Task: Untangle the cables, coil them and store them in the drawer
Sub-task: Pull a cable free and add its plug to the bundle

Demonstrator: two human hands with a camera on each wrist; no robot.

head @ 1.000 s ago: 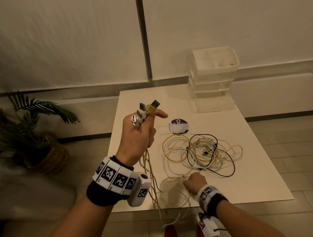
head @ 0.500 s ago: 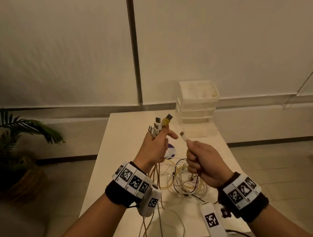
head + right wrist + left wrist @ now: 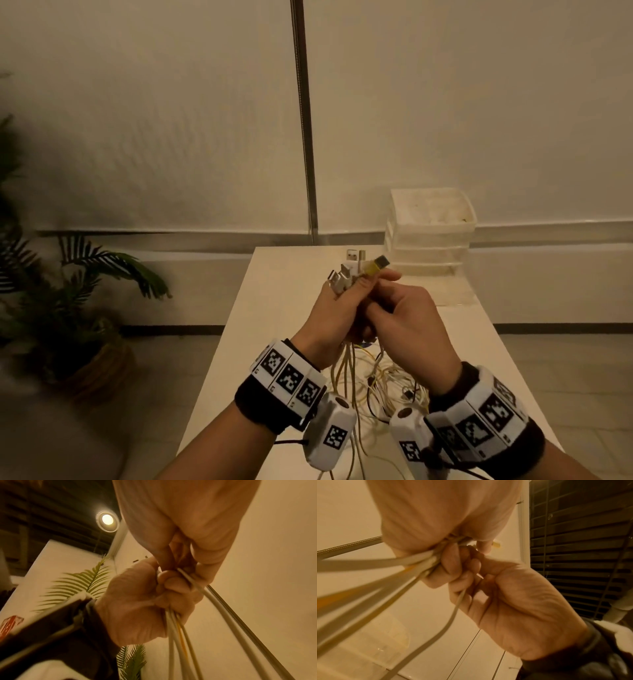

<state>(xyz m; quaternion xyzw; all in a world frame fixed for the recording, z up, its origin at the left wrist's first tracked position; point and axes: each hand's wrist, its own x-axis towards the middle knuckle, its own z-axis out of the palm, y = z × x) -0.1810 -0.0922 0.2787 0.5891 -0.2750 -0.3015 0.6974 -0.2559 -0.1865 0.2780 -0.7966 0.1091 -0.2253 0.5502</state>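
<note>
My left hand [image 3: 358, 289] is raised over the table and grips a bundle of cable ends [image 3: 354, 269], white plugs and one yellow plug sticking up above the fingers. My right hand [image 3: 382, 306] is pressed against it from the right, fingers curled round a thin white cable [image 3: 453, 615]. The held cables [image 3: 178, 635] hang down from both fists to the tangled pile [image 3: 387, 383] of white, yellow and black cables on the table [image 3: 274, 308]. The clear plastic drawer unit [image 3: 431, 229] stands at the table's far right, drawers closed.
A potted palm [image 3: 78, 308] stands on the floor to the left of the table. A wall with a vertical metal strip [image 3: 303, 120] is behind. A purple disc lies mostly hidden under my hands.
My right hand lifted a white cable end from the pile and brought it up against the bundle in my left hand. Both hands now touch, and the view has tilted up.
</note>
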